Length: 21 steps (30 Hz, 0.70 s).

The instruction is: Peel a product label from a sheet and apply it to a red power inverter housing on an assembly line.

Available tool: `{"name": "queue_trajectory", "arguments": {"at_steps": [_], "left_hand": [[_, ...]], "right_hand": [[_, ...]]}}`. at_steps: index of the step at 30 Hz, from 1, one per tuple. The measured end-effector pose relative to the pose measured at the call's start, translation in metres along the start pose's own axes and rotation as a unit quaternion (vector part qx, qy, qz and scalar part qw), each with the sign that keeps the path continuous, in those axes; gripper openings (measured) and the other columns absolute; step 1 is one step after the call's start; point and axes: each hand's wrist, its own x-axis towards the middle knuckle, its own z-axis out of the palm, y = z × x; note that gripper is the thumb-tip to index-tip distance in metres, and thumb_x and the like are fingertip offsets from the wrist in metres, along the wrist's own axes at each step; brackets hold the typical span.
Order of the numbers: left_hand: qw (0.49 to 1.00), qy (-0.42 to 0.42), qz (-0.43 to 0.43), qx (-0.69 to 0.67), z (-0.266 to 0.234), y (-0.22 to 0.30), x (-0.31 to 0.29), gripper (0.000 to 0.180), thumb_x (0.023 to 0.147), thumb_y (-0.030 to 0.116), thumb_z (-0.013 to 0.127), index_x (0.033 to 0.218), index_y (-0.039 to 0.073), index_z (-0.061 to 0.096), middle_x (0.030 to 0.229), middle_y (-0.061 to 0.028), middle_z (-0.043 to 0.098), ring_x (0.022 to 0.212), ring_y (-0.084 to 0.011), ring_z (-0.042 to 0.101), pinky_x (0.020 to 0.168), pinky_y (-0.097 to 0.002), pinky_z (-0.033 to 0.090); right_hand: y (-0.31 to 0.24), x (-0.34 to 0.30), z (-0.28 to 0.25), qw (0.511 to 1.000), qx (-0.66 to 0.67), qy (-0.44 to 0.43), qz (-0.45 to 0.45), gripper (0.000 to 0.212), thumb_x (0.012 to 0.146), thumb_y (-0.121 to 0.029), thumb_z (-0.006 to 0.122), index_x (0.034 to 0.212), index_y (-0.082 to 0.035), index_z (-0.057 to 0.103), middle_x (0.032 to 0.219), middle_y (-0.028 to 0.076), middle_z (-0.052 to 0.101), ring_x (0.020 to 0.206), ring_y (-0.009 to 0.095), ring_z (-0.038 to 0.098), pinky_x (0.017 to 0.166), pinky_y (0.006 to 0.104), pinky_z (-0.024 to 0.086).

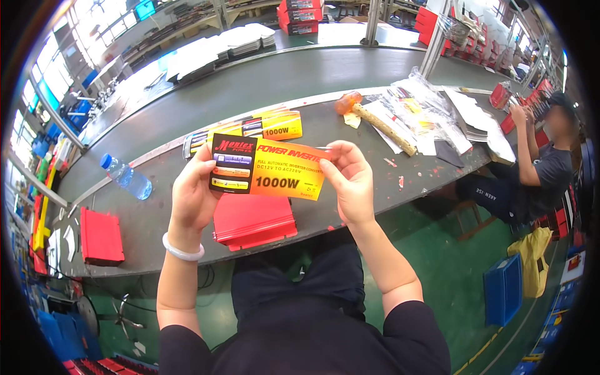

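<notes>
Between my two hands I hold up a yellow, orange and black printed label [269, 165], its face toward me. The fingers of my left hand [199, 181] pinch its left end. My right hand [350, 178] grips the upper right corner between thumb and fingers. Below and partly behind the label, a red ribbed metal casing [256, 222] lies at the table's near edge. More labels of the same look [284, 125] lie on the table just beyond, partly covered by the held one.
Left on the dark table [169, 212] are another red casing [102, 236] and a water bottle [127, 177]. A mallet [381, 127] lies beside plastic bags [425, 112] and papers at right. A co-worker [534, 156] sits at the right. A blue crate [503, 290] stands on the floor.
</notes>
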Motion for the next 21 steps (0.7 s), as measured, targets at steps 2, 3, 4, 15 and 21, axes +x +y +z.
{"name": "queue_trajectory", "arguments": {"at_steps": [2,3,4,15,21], "left_hand": [[1.000,-0.011,-0.004,-0.013,-0.004,-0.001,-0.001,0.047,0.093,0.010,0.035,0.137,-0.003,0.039,0.127,-0.0145,0.057,0.114,-0.0230,0.059,0.099,-0.0381,0.049],[0.999,-0.017,-0.007,-0.027,-0.006,-0.001,-0.001,0.047,0.093,0.010,0.034,0.138,-0.003,0.039,0.127,-0.0144,0.057,0.114,-0.0230,0.059,0.099,-0.0381,0.049],[0.999,-0.018,-0.004,-0.037,-0.009,-0.003,-0.001,0.047,0.093,0.010,0.034,0.138,-0.003,0.038,0.129,-0.0144,0.056,0.115,-0.0230,0.059,0.098,-0.0377,0.049],[0.998,-0.042,-0.024,-0.041,-0.011,-0.005,-0.001,0.047,0.094,0.010,0.038,0.139,-0.001,0.039,0.133,-0.0127,0.054,0.121,-0.0230,0.054,0.104,-0.0396,0.043],[0.915,0.079,0.086,0.387,-0.042,-0.011,0.027,0.036,0.100,0.028,0.048,0.121,0.002,0.060,0.142,-0.0167,0.044,0.131,-0.0273,0.044,0.108,-0.0376,0.033]], "right_hand": [[-0.003,0.003,0.001,1.000,-0.009,0.002,-0.029,0.036,0.088,0.002,0.066,0.117,-0.004,0.047,0.093,0.003,0.063,0.087,0.008,0.058,0.080,0.0210,0.047],[-0.005,0.005,0.002,0.999,-0.009,0.000,-0.030,0.036,0.088,0.002,0.066,0.117,-0.004,0.047,0.093,0.003,0.063,0.087,0.008,0.058,0.080,0.0210,0.047],[-0.007,0.005,0.004,0.999,-0.013,-0.002,-0.034,0.037,0.087,0.002,0.066,0.118,-0.005,0.046,0.093,0.003,0.063,0.088,0.008,0.059,0.081,0.0210,0.047],[-0.019,0.014,0.007,0.988,-0.117,-0.027,-0.095,0.044,0.084,0.004,0.067,0.120,-0.004,0.042,0.089,0.005,0.064,0.085,0.009,0.060,0.085,0.0255,0.046],[-0.056,0.032,-0.004,0.917,-0.320,-0.071,-0.228,0.053,0.081,0.003,0.067,0.126,-0.001,0.040,0.083,0.003,0.062,0.082,0.010,0.057,0.086,0.0265,0.043]]}}
